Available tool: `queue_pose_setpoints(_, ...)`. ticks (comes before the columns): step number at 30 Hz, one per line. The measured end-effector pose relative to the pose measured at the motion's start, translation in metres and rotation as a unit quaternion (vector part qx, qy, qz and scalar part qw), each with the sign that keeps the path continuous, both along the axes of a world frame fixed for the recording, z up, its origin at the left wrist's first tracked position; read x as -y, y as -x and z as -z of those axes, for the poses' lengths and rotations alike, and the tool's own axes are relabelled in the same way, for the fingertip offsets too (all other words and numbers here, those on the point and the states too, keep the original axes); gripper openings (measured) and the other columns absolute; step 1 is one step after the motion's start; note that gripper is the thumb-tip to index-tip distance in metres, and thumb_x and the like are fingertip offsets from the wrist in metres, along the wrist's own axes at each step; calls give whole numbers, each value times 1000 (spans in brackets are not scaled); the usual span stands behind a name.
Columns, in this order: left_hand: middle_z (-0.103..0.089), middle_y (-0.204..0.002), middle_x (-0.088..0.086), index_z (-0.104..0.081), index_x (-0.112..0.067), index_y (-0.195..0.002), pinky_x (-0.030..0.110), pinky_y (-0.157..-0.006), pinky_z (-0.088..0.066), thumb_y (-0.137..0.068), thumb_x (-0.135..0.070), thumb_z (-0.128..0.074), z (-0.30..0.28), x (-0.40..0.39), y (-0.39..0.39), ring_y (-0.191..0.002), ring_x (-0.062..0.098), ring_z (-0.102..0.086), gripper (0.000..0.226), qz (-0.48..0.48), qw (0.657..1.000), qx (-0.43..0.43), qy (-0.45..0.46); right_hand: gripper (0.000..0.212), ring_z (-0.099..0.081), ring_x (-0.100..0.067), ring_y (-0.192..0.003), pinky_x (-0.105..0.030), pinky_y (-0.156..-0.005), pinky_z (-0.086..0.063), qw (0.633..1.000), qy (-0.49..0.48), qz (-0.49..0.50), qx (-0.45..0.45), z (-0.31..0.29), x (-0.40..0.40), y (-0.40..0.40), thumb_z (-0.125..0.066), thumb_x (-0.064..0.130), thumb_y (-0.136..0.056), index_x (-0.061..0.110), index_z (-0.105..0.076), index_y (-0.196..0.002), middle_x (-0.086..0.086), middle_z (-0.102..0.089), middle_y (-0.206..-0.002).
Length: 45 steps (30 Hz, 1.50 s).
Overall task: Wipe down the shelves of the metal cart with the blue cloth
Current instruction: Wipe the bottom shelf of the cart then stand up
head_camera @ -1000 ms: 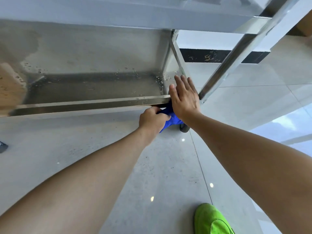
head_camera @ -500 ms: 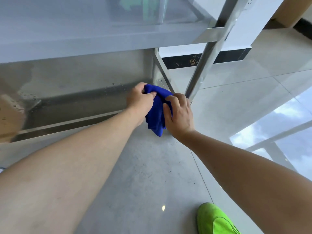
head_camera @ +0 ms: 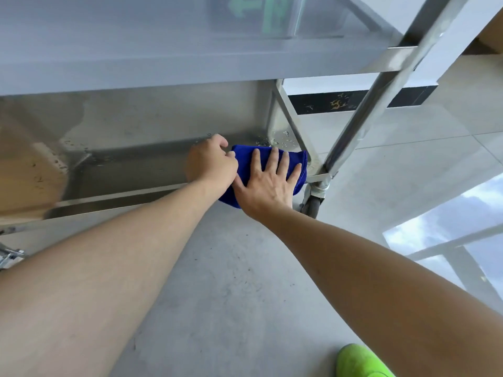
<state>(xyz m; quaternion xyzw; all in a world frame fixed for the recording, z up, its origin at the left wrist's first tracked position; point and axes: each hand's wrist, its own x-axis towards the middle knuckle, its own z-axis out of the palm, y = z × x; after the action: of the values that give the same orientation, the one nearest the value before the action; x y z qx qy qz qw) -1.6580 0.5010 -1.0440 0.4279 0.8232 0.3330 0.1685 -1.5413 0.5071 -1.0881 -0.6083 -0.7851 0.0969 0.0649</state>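
Blue cloth point(head_camera: 246, 164) lies at the right end of the metal cart's lower shelf point(head_camera: 130, 161), under the spread, flat fingers point(head_camera: 275, 161) of the right hand point(head_camera: 268, 183). The left hand point(head_camera: 211, 161), fingers curled, pinches the cloth's left edge. Water droplets point(head_camera: 283, 140) dot the corner beyond the fingertips.

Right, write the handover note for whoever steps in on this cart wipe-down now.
Left hand: closed on the left edge of the blue cloth, over the bottom shelf.
Right hand: flat, fingers spread, pressing the cloth down at the shelf's right front corner, next to the cart leg and caster.
Done: cannot tell how much has been wiped; the cloth is spread at that corner.
Left: water droplets sit just behind the cloth, and more on the shelf's left part. Wipe across the bottom shelf, then check the upper shelf.
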Motion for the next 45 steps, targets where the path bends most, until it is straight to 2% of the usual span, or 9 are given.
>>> queue_pose_setpoints(4, -73, -104, 2, -68, -19, -110, 32, -82, -46, -90, -25, -60, 8, 9, 3, -100, 26, -62, 22, 48, 994, -67, -65, 100, 7, -42, -152, -66, -115, 12, 998, 21, 37, 40, -6, -30, 6, -6, 85, -80, 26, -8, -160, -19, -2, -167)
queue_pose_setpoints(10, -71, -101, 6, -68, -13, -106, 42, -86, -47, -91, -27, -54, 21, 17, 20, -104, 35, -55, 25, 129, 976, -166, -61, 96, 7, -36, -153, -66, -116, 9, 995, 26, -31, 89, -5, -73, -6, -2, 96, -72, 48, -7, -156, -2, -5, -169)
queue_pose_setpoints(14, -71, -104, 7, -69, -14, -109, 41, -89, -47, -91, -30, -55, 27, 15, 38, -107, 34, -55, 28, 115, 981, -146, -62, 89, 5, -32, -154, -65, -118, 7, 992, 19, -67, 102, -3, -105, 5, -3, 96, -72, 58, -2, -152, 8, -6, -169)
queue_pose_setpoints(19, -68, -96, -3, -66, -17, -87, 38, -89, -44, -89, -36, -53, 40, 12, 62, -98, 26, -55, 23, 157, 969, -183, -52, 90, -4, -32, -152, -64, -118, 1, 991, -16, -82, 108, -2, -145, 25, -4, 95, -72, 56, -7, -153, 6, -15, -167)
queue_pose_setpoints(23, -65, -103, -8, -65, -22, -90, 41, -93, -41, -91, -39, -46, 50, 13, 67, -100, 21, -54, 25, 160, 959, -226, -65, 88, -9, -30, -152, -63, -118, -3, 991, -31, -80, 104, -2, -183, 48, -8, 93, -73, 55, -13, -153, 7, -22, -164)
queue_pose_setpoints(30, -64, -92, -6, -61, -24, -86, 43, -85, -45, -88, -41, -39, 49, 15, 64, -90, 21, -55, 28, 152, 946, -278, -66, 87, -22, -30, -147, -60, -116, -11, 992, -35, -80, 86, -5, -252, 81, -12, 91, -75, 51, -22, -152, 4, -31, -160)
queue_pose_setpoints(34, -63, -93, -7, -59, -25, -85, 42, -88, -44, -90, -40, -35, 51, 16, 61, -93, 20, -55, 29, 153, 945, -282, -61, 87, -26, -31, -145, -62, -116, -12, 994, -31, -84, 67, -7, -276, 94, -15, 90, -75, 50, -26, -152, 3, -35, -158)
queue_pose_setpoints(39, -63, -92, -8, -60, -25, -88, 41, -86, -44, -90, -40, -32, 48, 16, 54, -92, 20, -56, 32, 162, 941, -293, -51, 85, -28, -32, -143, -62, -115, -13, 994, -32, -75, 69, -9, -283, 89, -13, 87, -78, 49, -25, -152, 3, -35, -157)
queue_pose_setpoints(45, -64, -89, -8, -62, -23, -87, 40, -84, -46, -91, -42, -33, 41, 17, 55, -88, 19, -55, 35, 162, 936, -307, -54, 86, -22, -32, -146, -64, -113, -11, 993, -40, -90, 65, -8, -248, 95, -8, 87, -78, 46, -24, -152, 1, -34, -158)
